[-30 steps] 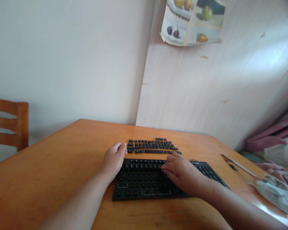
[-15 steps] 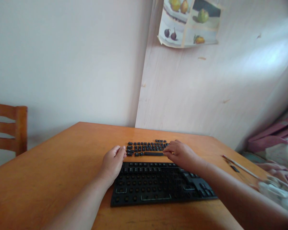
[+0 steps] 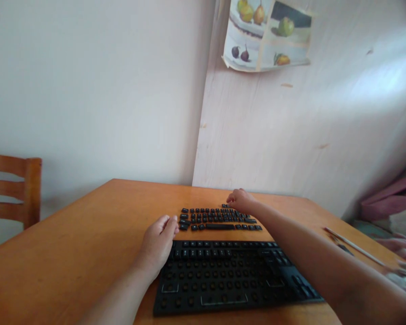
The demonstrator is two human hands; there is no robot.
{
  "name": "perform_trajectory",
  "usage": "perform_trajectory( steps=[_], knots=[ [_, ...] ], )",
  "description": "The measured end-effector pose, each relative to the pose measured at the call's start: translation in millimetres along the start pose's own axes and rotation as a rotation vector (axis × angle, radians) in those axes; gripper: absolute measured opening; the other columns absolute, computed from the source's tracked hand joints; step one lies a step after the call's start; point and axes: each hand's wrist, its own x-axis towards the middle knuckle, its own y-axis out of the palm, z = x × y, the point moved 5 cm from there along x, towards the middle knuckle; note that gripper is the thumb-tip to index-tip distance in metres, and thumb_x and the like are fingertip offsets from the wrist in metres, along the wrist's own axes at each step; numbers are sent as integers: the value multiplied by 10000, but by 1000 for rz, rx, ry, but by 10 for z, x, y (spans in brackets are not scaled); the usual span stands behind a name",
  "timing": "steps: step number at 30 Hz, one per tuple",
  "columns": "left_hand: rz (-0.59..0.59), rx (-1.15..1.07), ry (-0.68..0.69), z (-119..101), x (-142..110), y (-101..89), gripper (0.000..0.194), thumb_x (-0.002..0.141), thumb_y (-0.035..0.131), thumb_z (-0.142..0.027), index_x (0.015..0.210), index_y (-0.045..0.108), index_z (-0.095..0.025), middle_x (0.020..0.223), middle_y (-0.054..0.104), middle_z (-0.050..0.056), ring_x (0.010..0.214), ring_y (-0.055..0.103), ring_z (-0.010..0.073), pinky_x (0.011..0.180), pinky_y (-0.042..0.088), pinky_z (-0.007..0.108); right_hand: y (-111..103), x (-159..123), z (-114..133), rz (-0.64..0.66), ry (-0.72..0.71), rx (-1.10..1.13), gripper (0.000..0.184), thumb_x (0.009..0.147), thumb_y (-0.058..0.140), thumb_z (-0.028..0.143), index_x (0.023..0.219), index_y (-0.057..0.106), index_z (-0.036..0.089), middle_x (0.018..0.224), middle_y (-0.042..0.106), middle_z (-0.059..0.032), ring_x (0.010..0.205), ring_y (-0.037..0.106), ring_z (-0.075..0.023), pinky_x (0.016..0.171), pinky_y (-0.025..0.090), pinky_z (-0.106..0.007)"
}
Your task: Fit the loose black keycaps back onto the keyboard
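A black keyboard [image 3: 216, 284] lies flat on the table, with bare switches over most of it and keycaps on its upper rows. Beyond it, loose black keycaps [image 3: 203, 218] stand in rows, with a long spacebar [image 3: 220, 226] in front. My left hand [image 3: 159, 241] is closed, fingers curled, beside the keyboard's far left corner; whatever is in it is hidden. My right hand [image 3: 241, 201] reaches over the rows to a small group of keycaps [image 3: 224, 206] at the back. Its fingers are bent together at that group, and their tips cover part of it.
The wooden table [image 3: 88, 243] meets the wall behind. On the right lie a thin stick [image 3: 355, 247] and a small dark object [image 3: 345, 249], with bundled cloth [image 3: 389, 203] beyond. A chair [image 3: 32, 194] stands at the left, and a fruit painting [image 3: 267, 36] hangs above.
My right hand has moved from the right end of the keycap rows back to the small group behind, uncovering keycaps beside the spacebar. My left hand stays curled near the keyboard's corner.
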Motion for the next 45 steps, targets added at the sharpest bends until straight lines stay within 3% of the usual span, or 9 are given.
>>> perform_trajectory(
  steps=[9, 21, 29, 34, 39, 45],
  knots=[
    [-3, 4, -12, -5, -10, -4, 405, 846, 481, -565, 684, 578, -207, 701, 657, 29, 693, 609, 196, 642, 447, 284, 86, 160, 19, 80, -41, 34, 258, 769, 677, 373, 970, 784, 252, 1023, 740, -75, 980, 623, -239, 842, 474, -333],
    [-1, 7, -6, -22, -10, -2, 402, 847, 481, -558, 676, 571, -205, 679, 635, 25, 679, 604, 194, 639, 447, 288, 215, 256, 0, 118, -41, 63, 229, 742, 704, 327, 934, 793, 240, 960, 754, -58, 948, 640, -200, 829, 467, -274],
    [2, 9, -10, -30, -17, -4, 392, 838, 496, -555, 679, 573, -205, 678, 642, 23, 685, 609, 194, 640, 451, 283, 52, 185, 46, 51, -46, 99, 224, 757, 671, 299, 923, 794, 213, 910, 754, -76, 908, 637, -212, 778, 474, -297],
    [-7, -1, -4, -6, -4, -5, 393, 832, 507, -558, 689, 589, -201, 698, 660, 37, 698, 616, 199, 650, 463, 287, -190, -133, 146, -17, -116, 142, 221, 796, 647, 318, 944, 782, 224, 962, 740, -66, 911, 621, -204, 818, 459, -318],
    [-12, 11, 18, 25, 9, -8, 395, 844, 503, -555, 704, 604, -199, 703, 674, 39, 708, 628, 204, 655, 470, 289, -464, -781, 446, -100, -387, 225, 144, 816, 660, 301, 868, 759, 209, 847, 697, -45, 866, 586, -175, 840, 419, -335],
    [-5, 28, 30, 22, 18, -6, 393, 855, 495, -549, 704, 599, -201, 687, 666, 31, 687, 624, 200, 647, 465, 287, -553, -1460, 687, -88, -453, 287, 111, 851, 646, 282, 885, 732, 220, 884, 668, -35, 912, 547, -175, 855, 391, -331]
  ],
)
